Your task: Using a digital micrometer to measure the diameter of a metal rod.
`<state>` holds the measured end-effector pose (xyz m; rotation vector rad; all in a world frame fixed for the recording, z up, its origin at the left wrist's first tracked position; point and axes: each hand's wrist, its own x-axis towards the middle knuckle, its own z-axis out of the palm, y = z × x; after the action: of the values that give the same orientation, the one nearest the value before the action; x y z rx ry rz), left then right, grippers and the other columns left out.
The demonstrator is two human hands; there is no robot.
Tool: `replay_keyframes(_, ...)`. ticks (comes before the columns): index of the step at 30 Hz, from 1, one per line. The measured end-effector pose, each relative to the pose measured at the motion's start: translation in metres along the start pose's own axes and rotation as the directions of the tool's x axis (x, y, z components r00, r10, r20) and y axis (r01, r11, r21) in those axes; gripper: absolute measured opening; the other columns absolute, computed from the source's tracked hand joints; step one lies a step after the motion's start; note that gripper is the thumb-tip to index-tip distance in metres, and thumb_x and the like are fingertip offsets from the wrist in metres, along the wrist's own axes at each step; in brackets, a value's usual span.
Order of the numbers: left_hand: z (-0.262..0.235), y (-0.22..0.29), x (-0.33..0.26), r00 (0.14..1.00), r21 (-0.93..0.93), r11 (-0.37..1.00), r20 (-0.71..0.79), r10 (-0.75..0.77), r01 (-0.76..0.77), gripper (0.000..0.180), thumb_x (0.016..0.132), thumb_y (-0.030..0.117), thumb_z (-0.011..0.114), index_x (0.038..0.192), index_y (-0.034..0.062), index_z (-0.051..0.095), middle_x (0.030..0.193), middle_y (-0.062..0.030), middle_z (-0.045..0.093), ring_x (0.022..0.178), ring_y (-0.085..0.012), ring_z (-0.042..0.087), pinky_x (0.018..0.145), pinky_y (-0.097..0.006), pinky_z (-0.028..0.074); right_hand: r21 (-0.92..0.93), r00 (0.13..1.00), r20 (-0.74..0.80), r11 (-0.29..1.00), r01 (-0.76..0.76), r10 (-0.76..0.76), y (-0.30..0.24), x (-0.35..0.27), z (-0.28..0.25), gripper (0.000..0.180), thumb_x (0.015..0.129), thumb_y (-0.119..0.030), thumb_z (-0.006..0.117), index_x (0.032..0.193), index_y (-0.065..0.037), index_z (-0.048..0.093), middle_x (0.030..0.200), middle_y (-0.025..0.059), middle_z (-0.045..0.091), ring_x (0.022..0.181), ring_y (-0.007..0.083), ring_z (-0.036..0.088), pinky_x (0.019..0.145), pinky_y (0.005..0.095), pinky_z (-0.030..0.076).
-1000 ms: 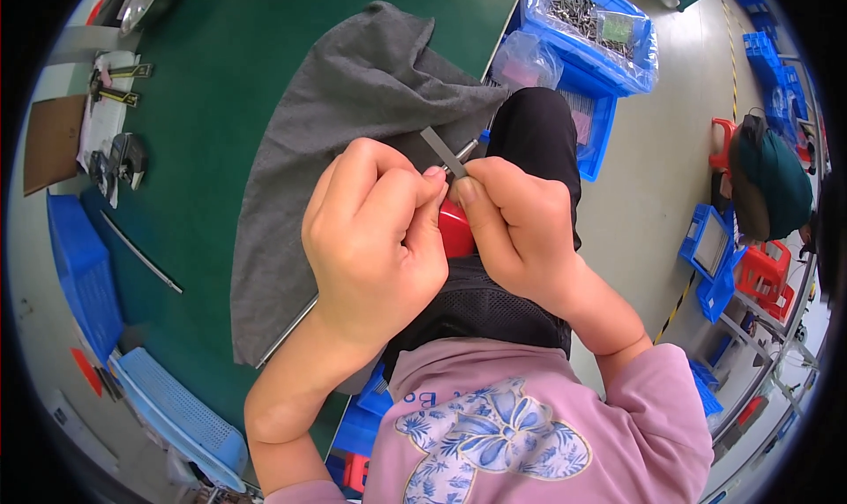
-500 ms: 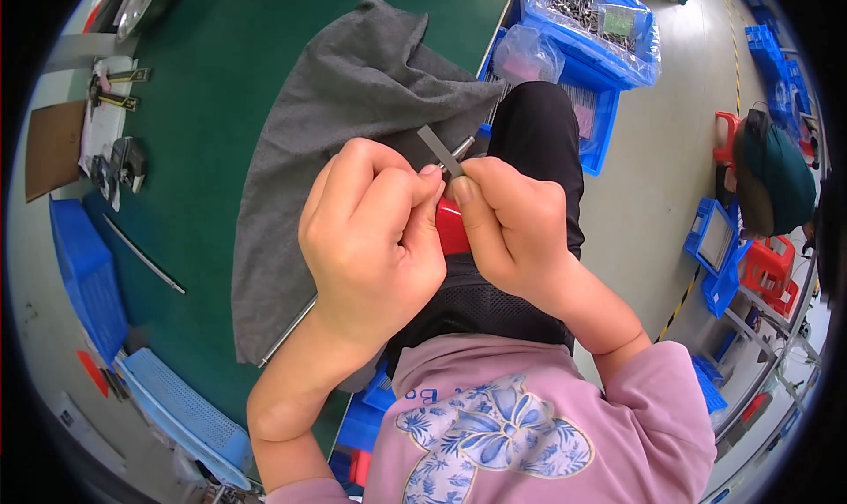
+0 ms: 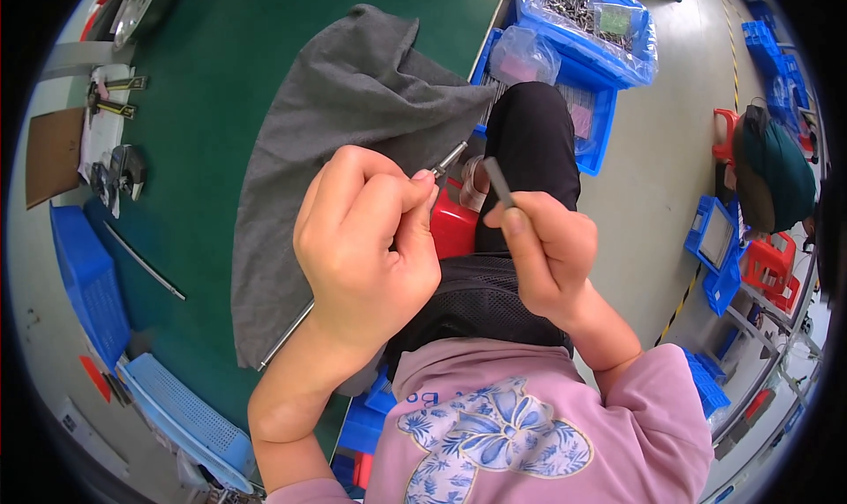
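Note:
My left hand (image 3: 366,239) is closed round a thin metal rod (image 3: 287,336). One end of the rod shows below the wrist, over the cloth; the other, a narrower stepped tip, sticks out past my thumb and forefinger. Its middle is hidden by my palm. A flat, narrow grey bar (image 3: 498,182) is pinched between the thumb and forefinger of my right hand (image 3: 551,248). The bar stands apart from the rod's tip, to its right. A dark grey cloth (image 3: 318,133) lies rumpled on the green tabletop (image 3: 203,151) beneath and beyond my left hand.
Blue bins (image 3: 600,124) with metal parts and plastic bags stand at the far right of the table. Another metal rod (image 3: 141,257) lies at the left, near a light blue basket (image 3: 185,416). A red stool (image 3: 452,226) shows below my hands. Another person (image 3: 776,173) is at the right.
My right hand has drawn the grey bar back and to the right, off the rod's tip. My left hand keeps the rod almost in place.

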<state>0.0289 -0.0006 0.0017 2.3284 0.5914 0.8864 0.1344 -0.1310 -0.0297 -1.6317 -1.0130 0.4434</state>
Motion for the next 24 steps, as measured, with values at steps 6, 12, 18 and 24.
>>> replay_keyframes(6, 0.001, -0.002, 0.0, 1.0, -0.015, 1.0, -0.024, 0.016, -0.017, 0.018, 0.063, -0.008, 0.068, 0.068, 0.0016, 0.053, 0.066, -0.0072, 0.049, 0.054, -0.0223, 0.049, 0.046, -0.031, 0.037, 0.033, 0.994, 0.072, 0.996, 0.084, -0.086, -0.007, 0.013, 0.01, 0.001, 0.08, 0.001, 0.056, 0.081, 0.001, 0.056, 0.063, 0.009, 0.058, 0.051, 0.0226, 0.059, 0.045, 0.0293, 0.044)
replay_keyframes(12, 0.0, -0.001, 0.0, 1.0, -0.026, 1.0, 0.005, 0.003, -0.003, 0.018, 0.063, -0.008, 0.068, 0.068, 0.0014, 0.053, 0.066, -0.0074, 0.048, 0.055, -0.0229, 0.049, 0.047, -0.032, 0.037, -0.029, 0.993, 0.093, 0.997, 0.074, -0.071, -0.001, 0.014, 0.015, 0.003, 0.08, -0.002, 0.057, 0.082, 0.0, 0.055, 0.065, 0.0096, 0.06, 0.054, 0.0246, 0.06, 0.045, 0.0302, 0.044)
replay_keyframes(18, 0.0, -0.002, 0.001, 1.0, -0.017, 1.0, 0.0, 0.004, -0.004, 0.018, 0.063, -0.008, 0.067, 0.067, 0.0013, 0.052, 0.066, -0.0076, 0.048, 0.055, -0.0239, 0.048, 0.047, -0.032, 0.037, -0.105, 0.995, 0.061, 0.99, 0.09, -0.084, -0.001, 0.019, 0.02, 0.005, 0.08, -0.004, 0.058, 0.079, -0.003, 0.054, 0.06, 0.0094, 0.055, 0.051, 0.0269, 0.057, 0.042, 0.0323, 0.04)
replay_keyframes(24, -0.001, -0.001, 0.001, 1.0, -0.004, 1.0, 0.012, -0.002, 0.002, 0.018, 0.063, -0.008, 0.067, 0.066, 0.0012, 0.052, 0.067, -0.0077, 0.048, 0.056, -0.0239, 0.048, 0.048, -0.032, 0.038, -0.076, 0.996, 0.056, 0.994, 0.077, -0.073, -0.002, 0.021, 0.02, 0.005, 0.08, -0.005, 0.059, 0.078, -0.003, 0.054, 0.058, 0.0102, 0.053, 0.05, 0.0265, 0.057, 0.042, 0.0323, 0.04)
